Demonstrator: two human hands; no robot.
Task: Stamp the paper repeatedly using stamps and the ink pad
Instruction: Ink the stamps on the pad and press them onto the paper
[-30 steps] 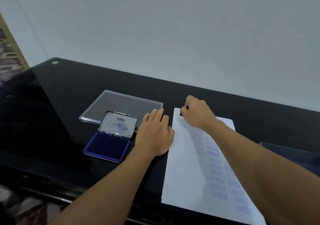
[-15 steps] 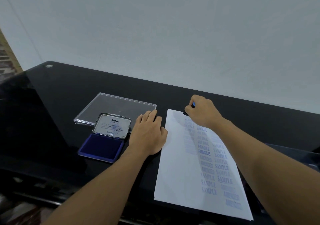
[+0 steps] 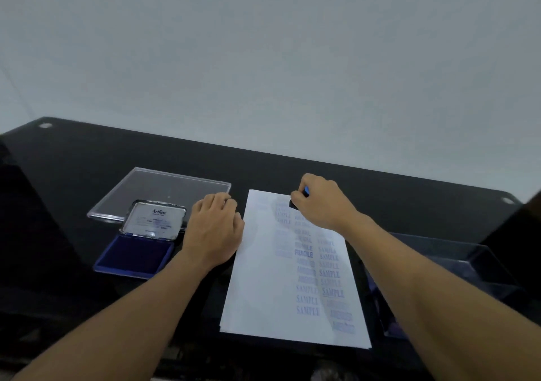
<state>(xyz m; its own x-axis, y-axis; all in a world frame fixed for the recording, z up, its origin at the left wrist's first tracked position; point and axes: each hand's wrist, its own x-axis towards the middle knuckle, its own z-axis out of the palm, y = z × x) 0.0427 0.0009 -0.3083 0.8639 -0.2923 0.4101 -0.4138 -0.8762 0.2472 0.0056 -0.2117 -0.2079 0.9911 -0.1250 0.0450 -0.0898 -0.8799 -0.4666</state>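
On the black worktop (image 3: 73, 175), the right hand (image 3: 322, 202) pinches a stamp (image 3: 295, 204) onto the far end of the paper (image 3: 257, 287), above columns of blue imprints. The left hand (image 3: 215, 228) rests relaxed and empty beside the open ink pad (image 3: 134, 256). The sheet's blank left strip suggests more stamping is left.

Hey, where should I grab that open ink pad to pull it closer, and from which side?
Grip the ink pad by the left and right walls of its blue base, coming from the near side. Its lid stands open along the far edge and the inked felt faces up, so a grip from behind or on top would likely be blocked or smear.
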